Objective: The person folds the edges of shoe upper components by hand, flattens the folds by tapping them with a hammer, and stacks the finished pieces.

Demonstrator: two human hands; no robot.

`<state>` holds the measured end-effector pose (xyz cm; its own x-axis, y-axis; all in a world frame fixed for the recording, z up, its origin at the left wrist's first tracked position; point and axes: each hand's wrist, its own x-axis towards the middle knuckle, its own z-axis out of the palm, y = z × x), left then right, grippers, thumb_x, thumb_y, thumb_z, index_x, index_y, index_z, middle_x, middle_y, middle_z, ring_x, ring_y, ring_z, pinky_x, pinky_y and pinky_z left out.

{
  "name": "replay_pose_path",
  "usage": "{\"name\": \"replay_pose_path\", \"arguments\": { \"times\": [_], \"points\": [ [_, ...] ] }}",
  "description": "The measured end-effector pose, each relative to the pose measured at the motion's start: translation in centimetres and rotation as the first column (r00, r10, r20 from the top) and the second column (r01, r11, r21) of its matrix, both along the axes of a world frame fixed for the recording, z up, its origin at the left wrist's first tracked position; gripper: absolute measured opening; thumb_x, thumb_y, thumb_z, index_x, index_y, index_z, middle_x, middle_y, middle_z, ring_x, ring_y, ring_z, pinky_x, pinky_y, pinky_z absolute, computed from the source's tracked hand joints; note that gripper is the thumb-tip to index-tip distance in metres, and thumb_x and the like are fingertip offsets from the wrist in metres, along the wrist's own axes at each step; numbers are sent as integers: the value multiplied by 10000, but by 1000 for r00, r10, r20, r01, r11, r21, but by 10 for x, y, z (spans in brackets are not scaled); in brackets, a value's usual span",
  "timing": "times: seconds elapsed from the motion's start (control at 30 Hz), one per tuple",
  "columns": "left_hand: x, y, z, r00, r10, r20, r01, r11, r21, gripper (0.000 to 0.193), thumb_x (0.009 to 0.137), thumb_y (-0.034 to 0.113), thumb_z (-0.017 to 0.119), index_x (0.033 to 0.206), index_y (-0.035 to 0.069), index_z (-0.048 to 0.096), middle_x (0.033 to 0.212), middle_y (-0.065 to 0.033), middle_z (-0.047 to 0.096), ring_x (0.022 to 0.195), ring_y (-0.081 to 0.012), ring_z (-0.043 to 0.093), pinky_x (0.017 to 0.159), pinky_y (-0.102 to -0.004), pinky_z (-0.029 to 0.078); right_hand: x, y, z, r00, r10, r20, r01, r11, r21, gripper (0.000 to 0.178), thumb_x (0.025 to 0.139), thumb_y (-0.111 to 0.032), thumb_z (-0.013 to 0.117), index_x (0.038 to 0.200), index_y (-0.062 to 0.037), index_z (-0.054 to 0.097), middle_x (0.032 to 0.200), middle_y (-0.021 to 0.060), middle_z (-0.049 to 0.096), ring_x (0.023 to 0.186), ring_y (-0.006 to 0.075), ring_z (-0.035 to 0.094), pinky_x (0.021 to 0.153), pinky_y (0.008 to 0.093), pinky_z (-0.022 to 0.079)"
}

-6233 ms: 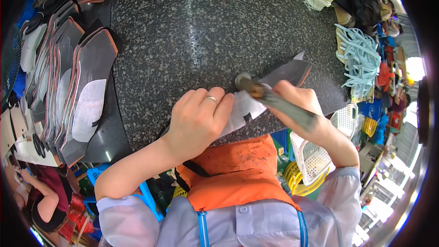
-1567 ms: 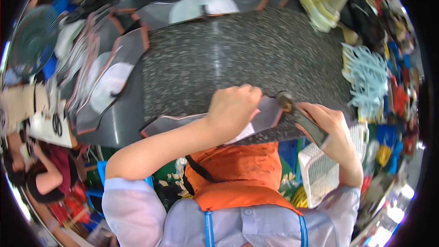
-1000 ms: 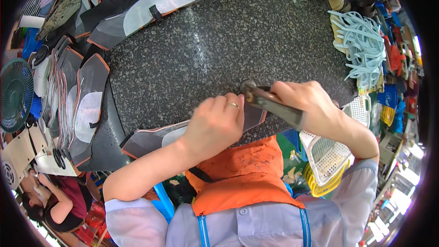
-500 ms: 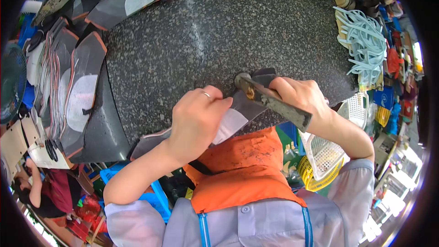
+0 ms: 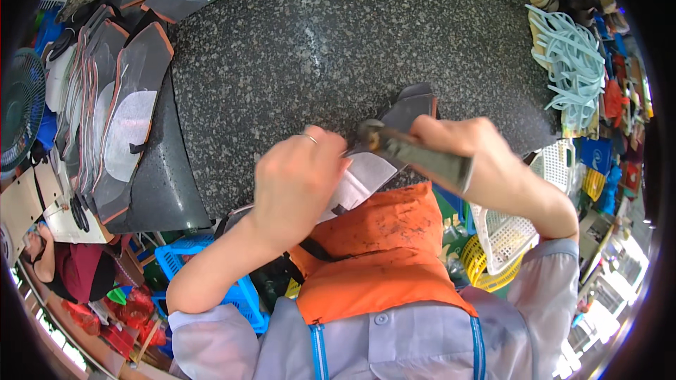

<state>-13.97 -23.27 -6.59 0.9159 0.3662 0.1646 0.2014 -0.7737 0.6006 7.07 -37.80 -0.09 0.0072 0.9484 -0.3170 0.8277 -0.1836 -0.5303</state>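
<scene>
Our left hand (image 5: 296, 183) presses the grey cut piece (image 5: 377, 162) onto the granite worktop (image 5: 317, 49); right hand (image 5: 465, 144), at 3 o'clock, grip closed around the hammer (image 5: 415, 155).

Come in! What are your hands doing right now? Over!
Left hand pressing the grey cut piece flat on the granite slab. Right hand gripping a hammer, head on the piece. Nothing blocking.

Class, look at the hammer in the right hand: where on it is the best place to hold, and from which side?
Hold the hammer by its long handle end, coming from the right, as the right hand does; its head points left over the grey piece.
</scene>
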Motion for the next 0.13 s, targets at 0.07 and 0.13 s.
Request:
{"name": "replay_pose_path", "arguments": {
  "times": [0.07,0.13],
  "points": [
    [14,10,4,995,-1,-104,-12,992,-129,143,843,136,739,847,44,630,842,-112,626,724,-319,633,633,-407,491,12,-1,11,995,-101,-8,101,982,157,166,915,-154,699,987,-43,598,730,132,633,639,328,663,559,418,501],
    [29,19,8,981,-15,-194,-36,965,-260,166,864,168,740,858,51,623,832,-123,623,734,-329,638,646,-420,494,23,-14,15,952,-303,51,294,946,134,148,938,-122,704,1034,-25,648,737,139,640,627,264,663,582,361,482]
  ]
}}
